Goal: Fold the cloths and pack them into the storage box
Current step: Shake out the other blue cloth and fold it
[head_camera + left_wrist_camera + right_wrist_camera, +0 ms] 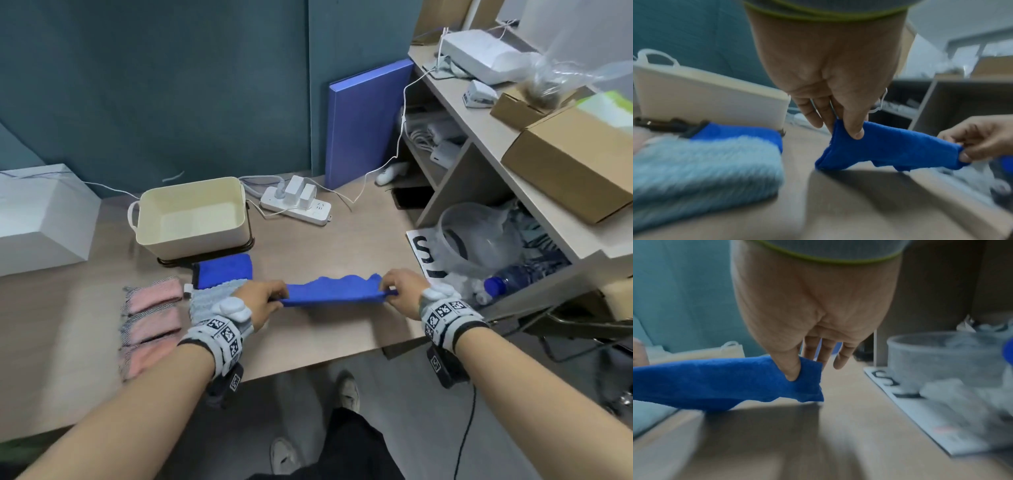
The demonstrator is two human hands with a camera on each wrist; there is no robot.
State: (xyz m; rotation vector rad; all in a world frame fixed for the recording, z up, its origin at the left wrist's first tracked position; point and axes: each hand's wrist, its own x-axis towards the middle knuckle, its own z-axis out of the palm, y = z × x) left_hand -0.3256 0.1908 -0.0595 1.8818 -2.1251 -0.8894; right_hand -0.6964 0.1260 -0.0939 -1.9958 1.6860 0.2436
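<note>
**Blue cloth stretched between both hands, mid-fold, above the tabletop**

Obs. The left hand (262,301) pinches the left end of the blue cloth (334,291) between thumb and fingers; the right hand (404,289) pinches the right end the same way. Other fingers of each hand hang loosely extended behind the pinch. The cloth appears already doubled: in the left wrist view, layered edges show at its lower left corner. It is held taut as a long strip, lower edge just above or brushing the tabletop (342,226); which of the two I cannot tell.

Why held so (judgement). Tension between two end grips evens the layers and straightens the edge before the strip is laid down for the next fold.

Placement. The storage box (193,214) stands open at the rear of the tabletop, nothing visible inside. A folded blue cloth (224,270) lies just in front of it, a pale blue cloth (212,298) beside the left wrist, and pink folded cloths (152,320) further left. Staging finished pieces near the box probably keeps the packing reach short.

Room and edges. Bare tabletop lies under and ahead of the strip. The near edge is close behind the hands. To the right, a printed sheet (421,253) and plastic container (479,236) crowd the right hand. A power strip (296,205) sits well behind.
</note>
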